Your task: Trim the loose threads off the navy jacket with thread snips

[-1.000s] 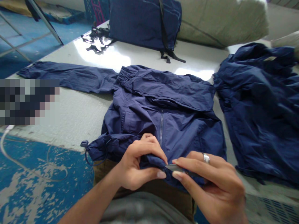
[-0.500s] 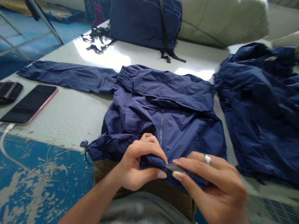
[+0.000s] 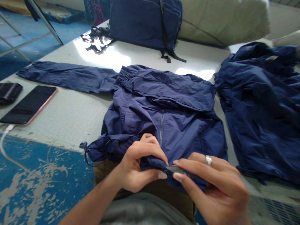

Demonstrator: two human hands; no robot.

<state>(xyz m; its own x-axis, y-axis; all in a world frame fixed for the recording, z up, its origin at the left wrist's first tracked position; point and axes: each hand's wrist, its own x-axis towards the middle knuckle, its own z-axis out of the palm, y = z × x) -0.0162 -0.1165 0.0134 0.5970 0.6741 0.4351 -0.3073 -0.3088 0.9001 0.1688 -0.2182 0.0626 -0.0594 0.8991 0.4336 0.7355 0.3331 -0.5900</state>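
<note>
A navy nylon jacket (image 3: pixel 161 100) is laid face up on a pale grey table (image 3: pixel 70 115), with its zip (image 3: pixel 161 129) running down the centre, one sleeve (image 3: pixel 65 78) stretched out to the left and its hem (image 3: pixel 152 162) lifted at the table's near edge. The hem is gripped in the left hand (image 3: pixel 138 164), which is closed around the gathered cloth between thumb and fingers. The right hand (image 3: pixel 211 184), with a silver ring (image 3: pixel 208 160) on one finger, is closed in a pinch on a small flat grey piece (image 3: pixel 174 168) held at the hem; what the piece is cannot be made out. A drawcord with a toggle (image 3: pixel 82 145) is seen at the hem's left end. A second navy jacket (image 3: pixel 260 106) is left crumpled just beside the first, to the right. Beyond the collar, a navy backpack (image 3: pixel 142 22) with black straps (image 3: pixel 97 39) is propped against a beige padded sack (image 3: pixel 222 22). A smartphone (image 3: pixel 29 104) with a rose-gold edge and a black pouch (image 3: pixel 8 93) are placed at left, above a flaking blue painted floor (image 3: pixel 35 168).
</note>
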